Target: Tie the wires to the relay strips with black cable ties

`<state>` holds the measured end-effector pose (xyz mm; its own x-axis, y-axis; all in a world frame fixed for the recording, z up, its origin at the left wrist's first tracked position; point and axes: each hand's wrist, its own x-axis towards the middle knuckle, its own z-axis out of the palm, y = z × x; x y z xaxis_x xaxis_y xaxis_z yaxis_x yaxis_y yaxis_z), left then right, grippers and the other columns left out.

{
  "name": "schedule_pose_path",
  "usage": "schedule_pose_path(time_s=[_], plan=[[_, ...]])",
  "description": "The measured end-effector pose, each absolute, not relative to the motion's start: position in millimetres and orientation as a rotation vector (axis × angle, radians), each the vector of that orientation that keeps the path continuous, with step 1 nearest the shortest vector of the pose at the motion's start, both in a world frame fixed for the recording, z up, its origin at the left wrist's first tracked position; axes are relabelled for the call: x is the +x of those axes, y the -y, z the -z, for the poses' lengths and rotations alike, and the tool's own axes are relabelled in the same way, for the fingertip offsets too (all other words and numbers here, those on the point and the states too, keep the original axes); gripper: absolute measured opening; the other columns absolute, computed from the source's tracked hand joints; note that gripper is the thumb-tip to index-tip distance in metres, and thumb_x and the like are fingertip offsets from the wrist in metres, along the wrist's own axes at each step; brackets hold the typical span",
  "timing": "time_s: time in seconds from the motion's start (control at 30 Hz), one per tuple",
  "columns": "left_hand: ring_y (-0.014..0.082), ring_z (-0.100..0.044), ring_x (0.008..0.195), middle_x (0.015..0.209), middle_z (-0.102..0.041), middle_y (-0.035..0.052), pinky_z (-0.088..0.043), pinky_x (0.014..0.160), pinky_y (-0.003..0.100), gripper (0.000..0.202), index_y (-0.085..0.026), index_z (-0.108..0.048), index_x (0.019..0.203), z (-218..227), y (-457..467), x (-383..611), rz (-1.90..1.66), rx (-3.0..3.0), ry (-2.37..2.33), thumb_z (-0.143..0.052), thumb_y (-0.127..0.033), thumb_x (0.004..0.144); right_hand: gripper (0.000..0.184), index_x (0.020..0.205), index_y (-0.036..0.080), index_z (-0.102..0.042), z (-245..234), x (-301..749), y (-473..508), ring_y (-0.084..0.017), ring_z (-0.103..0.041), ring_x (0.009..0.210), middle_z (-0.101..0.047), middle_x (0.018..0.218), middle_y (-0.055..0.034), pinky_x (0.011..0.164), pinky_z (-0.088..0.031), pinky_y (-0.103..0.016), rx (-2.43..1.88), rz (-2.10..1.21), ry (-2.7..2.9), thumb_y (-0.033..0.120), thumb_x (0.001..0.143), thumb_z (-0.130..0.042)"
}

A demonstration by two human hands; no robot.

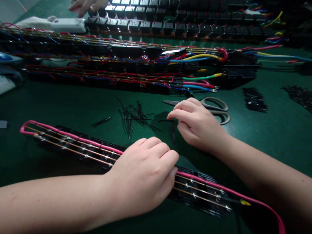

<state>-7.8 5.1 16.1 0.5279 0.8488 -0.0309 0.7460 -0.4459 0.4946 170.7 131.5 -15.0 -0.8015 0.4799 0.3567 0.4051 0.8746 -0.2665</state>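
Note:
A long black socket strip (73, 146) with copper bars and a pink wire (60, 131) lies across the green table in front of me. My left hand (143, 172) rests on its middle, fingers curled and pressed onto the pink wire. My right hand (195, 125) hovers just beyond the strip, fingers pinched together at the edge of a loose pile of black cable ties (134, 117); whether a tie is between the fingertips I cannot make out. Grey-handled scissors (214, 109) lie right behind that hand.
Several wired strips with red, blue, yellow and green leads (136, 68) lie stacked across the middle of the table. Rows of black sockets (195, 29) fill the back. Another person's hand (84, 6) reaches in at the top left. More black tie bundles (253, 99) lie at right.

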Motion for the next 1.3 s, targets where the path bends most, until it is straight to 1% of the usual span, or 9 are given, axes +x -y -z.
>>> schedule_pose_path(time_s=[0.17,0.33,0.47,0.67,0.77,0.9,1.07,1.2,1.3], plan=[[0.0241,-0.058,0.087,0.094,-0.067,0.0046,-0.052,0.077,0.044,0.025,-0.018,-0.066,0.1,-16,-4,-8,-0.32,2.322,-1.299,-0.041,-0.021,0.101,0.032,0.103,0.013,-0.075,11,169,-122,-0.029,-0.057,0.09,-0.07,0.097,-0.0139,0.081,-0.051,-0.044,-0.644,-0.138,2.711,0.007,0.085,-0.049],[0.0241,-0.058,0.088,0.095,-0.067,0.0049,-0.052,0.077,0.044,0.025,-0.018,-0.066,0.1,-16,-4,-9,-0.312,2.315,-1.303,-0.041,-0.021,0.101,0.038,0.111,0.012,-0.076,14,169,-125,-0.029,-0.057,0.091,-0.072,0.099,-0.0142,0.083,-0.052,-0.045,-0.634,-0.184,2.759,0.008,0.084,-0.049],[0.0239,-0.058,0.088,0.095,-0.067,0.0049,-0.051,0.076,0.043,0.024,-0.018,-0.066,0.1,-16,-4,-9,-0.311,2.316,-1.301,-0.042,-0.021,0.101,0.04,0.114,0.012,-0.076,14,169,-125,-0.029,-0.058,0.092,-0.073,0.101,-0.014,0.082,-0.052,-0.044,-0.619,-0.209,2.775,0.007,0.085,-0.049],[0.0239,-0.058,0.088,0.095,-0.067,0.005,-0.051,0.077,0.044,0.024,-0.018,-0.066,0.1,-15,-4,-9,-0.318,2.313,-1.299,-0.042,-0.021,0.101,0.04,0.114,0.011,-0.076,13,170,-130,-0.029,-0.06,0.093,-0.075,0.104,-0.0151,0.085,-0.054,-0.047,-0.526,-0.25,2.78,0.005,0.086,-0.048],[0.0243,-0.058,0.087,0.094,-0.067,0.0048,-0.051,0.076,0.044,0.025,-0.018,-0.066,0.1,-16,-4,-9,-0.318,2.325,-1.299,-0.042,-0.021,0.101,0.034,0.109,0.013,-0.076,15,171,-133,-0.027,-0.061,0.093,-0.075,0.104,-0.0143,0.084,-0.055,-0.044,-0.525,-0.265,2.728,0.008,0.091,-0.048],[0.0245,-0.058,0.087,0.094,-0.067,0.0046,-0.051,0.075,0.044,0.025,-0.018,-0.066,0.099,-17,-4,-9,-0.301,2.32,-1.297,-0.041,-0.021,0.101,0.023,0.101,0.014,-0.075,16,171,-138,-0.026,-0.063,0.092,-0.075,0.1,-0.013,0.084,-0.055,-0.041,-0.527,-0.316,2.691,0.015,0.095,-0.053],[0.0247,-0.058,0.088,0.095,-0.067,0.005,-0.051,0.077,0.044,0.024,-0.018,-0.065,0.099,-17,-6,-9,-0.304,2.326,-1.3,-0.041,-0.021,0.101,0.014,0.097,0.017,-0.073,8,166,-153,-0.027,-0.064,0.094,-0.074,0.096,-0.0107,0.083,-0.054,-0.042,-0.597,-0.375,2.759,0.018,0.091,-0.06],[0.0249,-0.058,0.088,0.095,-0.067,0.0048,-0.052,0.076,0.044,0.025,-0.018,-0.065,0.1,-15,-6,-8,-0.312,2.333,-1.301,-0.041,-0.022,0.101,0.013,0.092,0.019,-0.073,2,159,-168,-0.026,-0.065,0.091,-0.074,0.096,-0.0092,0.077,-0.053,-0.038,-0.648,-0.418,2.903,0.015,0.085,-0.063],[0.0246,-0.058,0.088,0.095,-0.067,0.0045,-0.052,0.076,0.044,0.025,-0.019,-0.065,0.1,-14,-6,-8,-0.321,2.335,-1.304,-0.041,-0.022,0.101,0.014,0.086,0.02,-0.072,-1,152,-174,-0.024,-0.065,0.089,-0.073,0.092,-0.0068,0.076,-0.051,-0.036,-0.607,-0.439,2.985,0.012,0.084,-0.061]])
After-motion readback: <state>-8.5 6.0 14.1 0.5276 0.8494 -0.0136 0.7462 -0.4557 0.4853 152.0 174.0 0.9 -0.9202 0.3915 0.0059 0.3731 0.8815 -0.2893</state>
